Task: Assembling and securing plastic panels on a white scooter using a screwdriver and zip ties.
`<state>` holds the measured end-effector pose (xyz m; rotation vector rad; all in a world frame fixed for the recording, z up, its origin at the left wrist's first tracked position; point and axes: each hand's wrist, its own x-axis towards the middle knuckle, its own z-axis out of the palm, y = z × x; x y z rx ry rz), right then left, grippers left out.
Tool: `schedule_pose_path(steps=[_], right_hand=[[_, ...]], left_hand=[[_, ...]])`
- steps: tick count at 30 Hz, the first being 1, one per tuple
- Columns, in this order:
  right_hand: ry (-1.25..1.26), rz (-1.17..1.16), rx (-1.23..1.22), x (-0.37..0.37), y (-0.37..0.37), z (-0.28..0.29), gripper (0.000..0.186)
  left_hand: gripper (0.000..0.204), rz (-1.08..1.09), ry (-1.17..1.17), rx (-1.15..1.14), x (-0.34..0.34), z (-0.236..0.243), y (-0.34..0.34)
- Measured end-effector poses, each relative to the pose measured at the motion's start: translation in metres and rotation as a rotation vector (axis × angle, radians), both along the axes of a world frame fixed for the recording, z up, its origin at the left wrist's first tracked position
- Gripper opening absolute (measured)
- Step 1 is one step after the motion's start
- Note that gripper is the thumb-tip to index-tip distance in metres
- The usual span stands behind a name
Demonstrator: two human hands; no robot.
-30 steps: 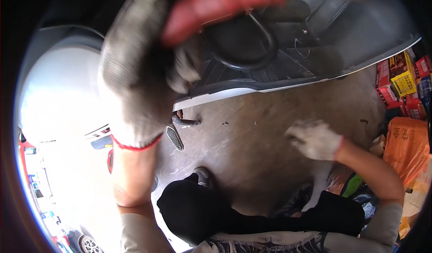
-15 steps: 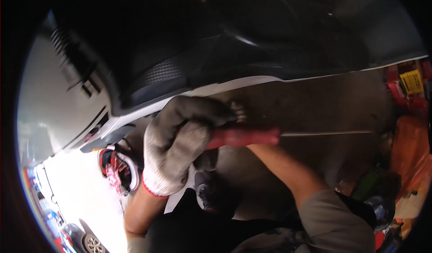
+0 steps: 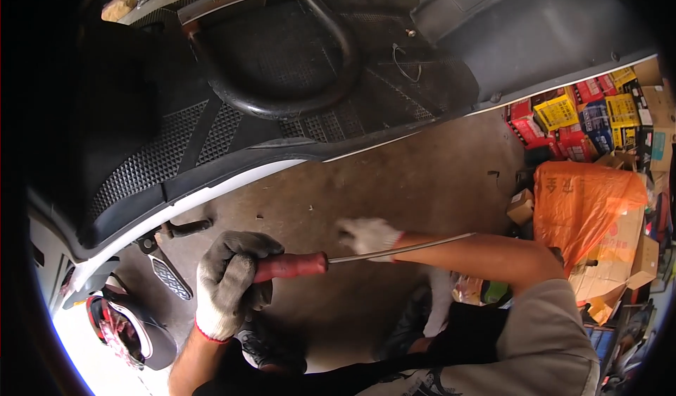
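Note:
My gloved left hand (image 3: 229,276) is closed around the red handle of a screwdriver (image 3: 290,267), whose long metal shaft points right and slightly up. My gloved right hand (image 3: 372,238) is beyond the shaft, over the floor, with its forearm passing behind the screwdriver's tip. Motion smears its fingers, so I cannot make out whether they hold anything. Past both hands stretches a vehicle's black footboard (image 3: 394,89) with textured mats and a pale lower edge. A curved black tube (image 3: 296,107) lies on it.
A metal foot pedal (image 3: 169,276) juts out below the footboard at left, near a helmet (image 3: 151,339) on the floor. At right are stacked red, yellow and blue boxes (image 3: 556,110), an orange plastic bag (image 3: 584,202) and cardboard boxes (image 3: 609,273). My shoes (image 3: 264,347) show below.
The view has shifted, showing more footboard and the boxes. My left hand, still gripping the screwdriver, sits lower and further left. My right hand, mostly hidden before, now shows.

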<state>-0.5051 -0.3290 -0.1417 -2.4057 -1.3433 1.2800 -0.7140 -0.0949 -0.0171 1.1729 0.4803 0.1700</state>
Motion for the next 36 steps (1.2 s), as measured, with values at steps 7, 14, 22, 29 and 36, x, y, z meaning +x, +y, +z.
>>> schedule_pose_path(steps=[7,14,22,29,36], right_hand=[[0.252,-0.867,0.137,0.053,-0.094,0.067,0.023],[0.677,-1.406,0.573,0.054,-0.100,0.084,0.017],[0.718,-1.297,0.597,0.057,-0.094,0.092,0.019],[0.749,-1.280,0.660,0.055,-0.098,0.092,0.017],[0.769,-1.235,0.673,0.056,-0.100,0.091,0.016]], left_hand=[[0.046,0.059,0.134,-0.085,0.003,-0.053,-0.020],[0.036,0.071,0.194,-0.130,0.003,-0.074,-0.034],[0.036,0.080,0.182,-0.140,0.002,-0.079,-0.037],[0.039,0.118,0.168,-0.145,0.000,-0.083,-0.039],[0.037,0.147,0.182,-0.177,0.000,-0.085,-0.041]])
